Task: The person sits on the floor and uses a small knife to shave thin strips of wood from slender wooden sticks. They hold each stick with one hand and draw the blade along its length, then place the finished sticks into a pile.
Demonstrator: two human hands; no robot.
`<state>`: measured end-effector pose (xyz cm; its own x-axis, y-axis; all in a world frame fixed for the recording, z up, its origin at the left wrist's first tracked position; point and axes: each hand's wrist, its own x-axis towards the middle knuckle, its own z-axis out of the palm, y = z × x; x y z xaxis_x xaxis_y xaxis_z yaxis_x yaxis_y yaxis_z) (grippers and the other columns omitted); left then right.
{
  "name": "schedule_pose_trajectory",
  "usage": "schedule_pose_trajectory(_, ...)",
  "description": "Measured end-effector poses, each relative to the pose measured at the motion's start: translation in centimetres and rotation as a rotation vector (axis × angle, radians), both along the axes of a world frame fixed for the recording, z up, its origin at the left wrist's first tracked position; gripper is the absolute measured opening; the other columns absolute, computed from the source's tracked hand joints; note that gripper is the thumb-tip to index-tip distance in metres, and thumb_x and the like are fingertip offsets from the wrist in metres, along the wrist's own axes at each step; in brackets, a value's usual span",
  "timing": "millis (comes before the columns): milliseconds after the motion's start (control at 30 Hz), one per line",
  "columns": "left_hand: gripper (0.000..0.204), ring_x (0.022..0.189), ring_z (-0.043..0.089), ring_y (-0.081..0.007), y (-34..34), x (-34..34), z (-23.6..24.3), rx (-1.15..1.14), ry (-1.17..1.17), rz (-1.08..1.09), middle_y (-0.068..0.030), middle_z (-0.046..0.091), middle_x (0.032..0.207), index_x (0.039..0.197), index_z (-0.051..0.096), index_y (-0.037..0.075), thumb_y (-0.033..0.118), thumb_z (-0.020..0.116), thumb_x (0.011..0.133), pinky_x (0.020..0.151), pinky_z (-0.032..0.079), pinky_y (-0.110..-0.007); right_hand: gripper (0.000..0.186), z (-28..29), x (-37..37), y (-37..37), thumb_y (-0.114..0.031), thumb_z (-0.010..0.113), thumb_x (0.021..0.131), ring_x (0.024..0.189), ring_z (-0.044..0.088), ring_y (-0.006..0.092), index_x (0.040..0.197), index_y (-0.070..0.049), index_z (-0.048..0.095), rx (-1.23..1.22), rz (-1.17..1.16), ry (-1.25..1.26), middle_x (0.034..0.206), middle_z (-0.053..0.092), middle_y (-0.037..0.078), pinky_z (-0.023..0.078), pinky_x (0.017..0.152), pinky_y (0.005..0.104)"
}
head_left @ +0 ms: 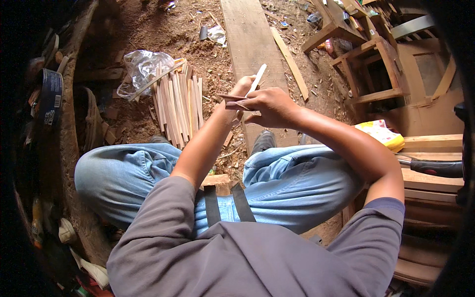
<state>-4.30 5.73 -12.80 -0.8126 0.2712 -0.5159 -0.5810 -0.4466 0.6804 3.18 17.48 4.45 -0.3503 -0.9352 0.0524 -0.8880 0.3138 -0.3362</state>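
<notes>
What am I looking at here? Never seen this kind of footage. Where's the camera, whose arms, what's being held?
There is no machine: a seated person in blue jeans works with bare hands. The single picture comes from a fisheye camera on that person's head, looking down, so straight edges bend near the rim. The left hand holds a thin pale wooden stick that points up and away. The right hand pinches a thin reddish-brown pointed sliver beside it. On the sawdust-covered dirt floor lie a bundle of pale wooden slats, a crumpled clear plastic bag and a long wooden plank.

Wooden slats (177, 101) lie left of the plank (252, 44).
</notes>
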Motion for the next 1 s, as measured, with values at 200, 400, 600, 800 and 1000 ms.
schedule_pose_trajectory(200, 0.052, 0.116, 0.058, -0.0281, -0.8, 1.8, -1.2, 0.219, -0.253, 0.112, -0.0234, 0.057, 0.127, 0.132, 0.049, 0.001, 0.044, 0.037, 0.104, 0.099, 0.052, -0.043, 0.016, -5.5, -4.6, 0.4, -0.029, 0.065, 0.091, 0.074, 0.072, 0.0281, 0.093, -0.018, 0.076, 0.027, -0.138, 0.117, 0.084, 0.072, 0.008, 0.057, 0.064, 0.0419)
schedule_pose_trajectory(400, 0.068, 0.124, 0.05, -0.0334, -6.6, -0.9, 1.4, -0.405, 0.063, 0.638, -0.0216, 0.05, 0.134, 0.144, 0.035, -0.001, 0.051, 0.045, 0.101, 0.108, 0.036, -0.05, 0.022, -10.8, -8.1, -2.4, -0.026, 0.075, 0.088, 0.069, 0.071, 0.0247, 0.108, -0.017, 0.077, -0.137, -0.677, -0.208, 0.087, 0.073, 0.016, 0.053, 0.064, 0.0355)
schedule_pose_trajectory(600, 0.048, 0.113, 0.05, -0.0374, -7.9, -4.7, 1.1, -0.796, 0.535, 0.699, -0.0223, 0.054, 0.119, 0.113, 0.058, 0.0, 0.04, 0.033, 0.105, 0.104, 0.035, -0.045, 0.022, -14.2, -8.0, -5.6, -0.024, 0.077, 0.085, 0.064, 0.067, 0.0255, 0.09, -0.002, 0.074, -0.432, -0.749, -0.264, 0.077, 0.068, 0.02, 0.05, 0.062, 0.0382)
schedule_pose_trajectory(800, 0.052, 0.125, 0.042, -0.0363, -7.4, -4.4, -0.4, -0.938, 0.562, 0.628, -0.0235, 0.05, 0.128, 0.124, 0.051, 0.001, 0.042, 0.024, 0.108, 0.11, 0.028, -0.048, 0.017, -13.6, -5.7, -5.9, -0.004, 0.06, 0.08, 0.071, 0.065, 0.037, 0.093, 0.001, 0.069, -0.347, -0.705, -0.184, 0.081, 0.065, 0.023, 0.049, 0.064, 0.0424)
schedule_pose_trajectory(1000, 0.067, 0.135, 0.036, -0.0317, -5.4, -4.1, 1.9, -0.332, 0.218, 0.734, -0.0219, 0.044, 0.138, 0.133, 0.045, 0.003, 0.057, 0.016, 0.106, 0.117, 0.019, -0.047, 0.057, -13.0, -4.9, -5.7, 0.001, 0.062, 0.077, 0.073, 0.066, 0.0338, 0.13, -0.019, 0.066, -0.617, -0.778, -0.263, 0.088, 0.067, 0.017, 0.051, 0.063, 0.0426)
